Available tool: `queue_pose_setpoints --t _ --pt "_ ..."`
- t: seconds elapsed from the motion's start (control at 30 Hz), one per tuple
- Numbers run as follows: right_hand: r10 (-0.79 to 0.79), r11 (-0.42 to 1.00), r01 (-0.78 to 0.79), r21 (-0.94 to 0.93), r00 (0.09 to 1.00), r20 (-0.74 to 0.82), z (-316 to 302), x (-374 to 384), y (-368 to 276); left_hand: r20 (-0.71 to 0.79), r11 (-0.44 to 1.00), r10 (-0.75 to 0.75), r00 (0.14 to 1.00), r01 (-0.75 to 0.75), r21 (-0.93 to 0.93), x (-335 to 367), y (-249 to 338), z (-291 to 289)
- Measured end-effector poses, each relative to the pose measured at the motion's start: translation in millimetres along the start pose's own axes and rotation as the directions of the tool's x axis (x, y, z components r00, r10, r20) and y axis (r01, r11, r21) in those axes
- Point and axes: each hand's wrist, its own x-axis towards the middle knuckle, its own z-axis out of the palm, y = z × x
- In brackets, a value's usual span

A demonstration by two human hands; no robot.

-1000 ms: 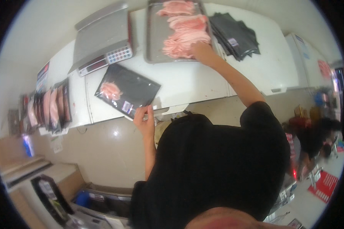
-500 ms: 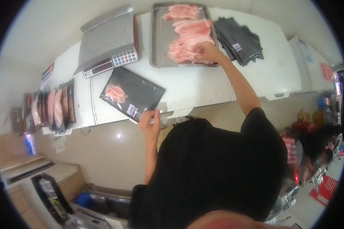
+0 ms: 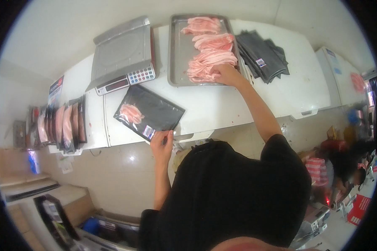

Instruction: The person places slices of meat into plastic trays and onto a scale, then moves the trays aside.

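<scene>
A flat black plastic bag [image 3: 157, 108] with a clear front lies slanted on the white counter, a few pale pink meat slices [image 3: 131, 113] inside and a small label near its front edge. My left hand [image 3: 161, 141] pinches the bag's near edge between thumb and fingers. Farther right, a metal tray [image 3: 178, 54] bears several piles of thin sliced meat [image 3: 211, 58] along its right half. My right hand [image 3: 229, 75] reaches into the nearest pile at the tray's front right corner, fingers closed on slices. Its fingertips are partly hidden in the meat.
Behind the bag stands a digital scale [image 3: 123, 54] with a metal platform. A stack of black bags [image 3: 264, 58] lies right of the tray. Several filled bags [image 3: 63, 123] stand upright at the counter's left end. Another person [image 3: 341, 163] is at far right.
My right hand's fingers have gone lower into the nearest meat pile. My left hand stays at the bag's edge. The whole view has shifted slightly, so the counter appears lower.
</scene>
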Motion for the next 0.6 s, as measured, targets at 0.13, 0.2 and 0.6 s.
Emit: queue_pose_setpoints --t 0.13,0.2,0.6 --pt "-0.041 0.999 0.043 -0.027 0.996 0.076 -11.5 6.3 -0.1 0.043 0.998 0.054 0.998 -0.053 -0.018 10.9 7.6 8.5" --pt "-0.098 0.995 0.096 0.033 0.993 0.063 -2.0 8.7 21.2 0.024 0.997 0.078 0.997 -0.077 -0.029 9.6 16.1 13.0" --pt "0.285 0.005 0.397 0.918 0.879 -0.382 -75.2 -28.4 53.0 0.056 0.968 0.095 0.994 -0.105 0.230 -7.1 -13.7 -16.6"
